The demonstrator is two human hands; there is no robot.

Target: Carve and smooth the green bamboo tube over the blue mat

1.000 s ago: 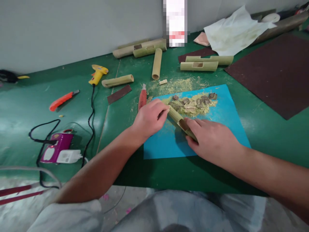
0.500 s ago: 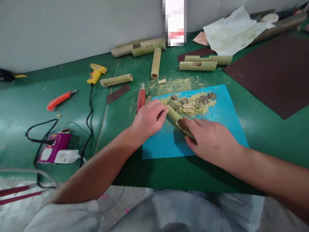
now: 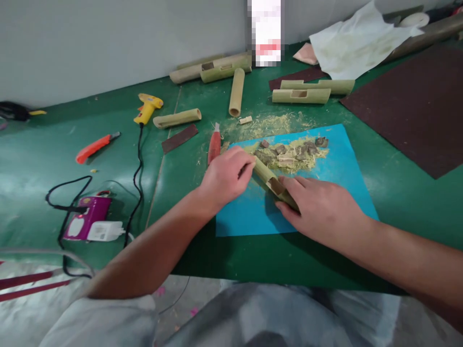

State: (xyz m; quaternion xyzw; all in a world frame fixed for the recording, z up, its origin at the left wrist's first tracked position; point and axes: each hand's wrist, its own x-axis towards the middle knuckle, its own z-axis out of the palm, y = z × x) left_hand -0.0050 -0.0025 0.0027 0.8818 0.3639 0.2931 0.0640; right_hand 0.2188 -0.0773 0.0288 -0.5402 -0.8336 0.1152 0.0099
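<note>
The left hand curls its fingers inward; the right hand grips, palm down.

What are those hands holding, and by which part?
A notched bamboo tube: the right hand grips its near end; the left hand is at its far end, its exact grip hidden.

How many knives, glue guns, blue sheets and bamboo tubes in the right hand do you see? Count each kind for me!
Orange knife and red knife: 2
Glue gun: 1
Blue sheet: 1
Bamboo tube in right hand: 1
Total: 5
</note>
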